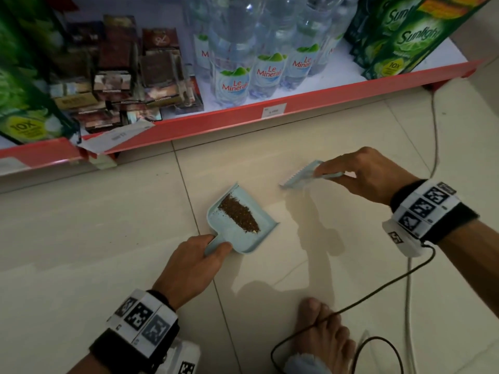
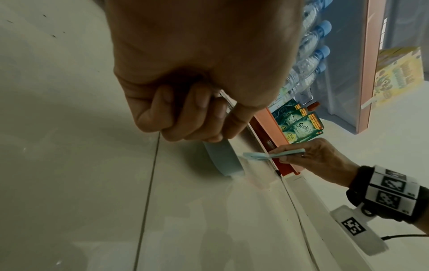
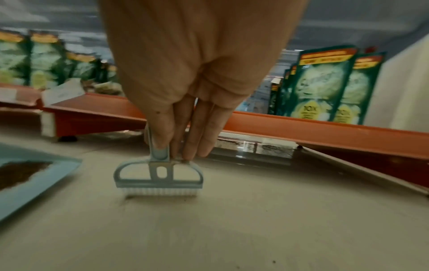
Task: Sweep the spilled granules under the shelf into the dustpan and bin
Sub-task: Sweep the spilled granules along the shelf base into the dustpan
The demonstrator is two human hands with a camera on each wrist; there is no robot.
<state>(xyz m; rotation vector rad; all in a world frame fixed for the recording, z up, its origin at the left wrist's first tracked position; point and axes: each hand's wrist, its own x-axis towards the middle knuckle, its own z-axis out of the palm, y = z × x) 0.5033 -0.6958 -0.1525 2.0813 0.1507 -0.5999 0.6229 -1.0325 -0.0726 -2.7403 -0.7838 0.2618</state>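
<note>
A long dark-brown heap of granules (image 1: 239, 213) lies diagonally across the pan of a small pale-blue dustpan (image 1: 266, 230), which sits on the cream tiled floor (image 1: 108, 225) in front of the red-edged bottom shelf (image 1: 310, 99). The left hand (image 1: 189, 268) has its fingers and thumb curled round the dustpan's short handle at the near corner; the left wrist view shows the same clenched hold from above, with the pan's blue wall (image 2: 223, 157) below the knuckles. To the right of the dustpan, apart from it, the right hand (image 1: 370, 175) pinches the handle of a small pale-blue hand brush (image 1: 302, 175) with thumb and fingers; in the right wrist view its white bristles (image 3: 160, 191) point down at the tile, though whether they touch it is hard to tell (that picture is blurred). A few dark specks dot the floor near the brush and further left. On the shelf stand Le Minerale water bottles (image 1: 235, 76) in the middle, green Sunlight refill pouches (image 1: 405, 39) at the right, and stacked dark cartons (image 1: 121, 76) at the left. Both wrists wear bands with black-and-white markers, a black cable (image 1: 378, 292) trails from the right one, and a bare foot (image 1: 324, 336) rests on the tile at the lower edge.
</note>
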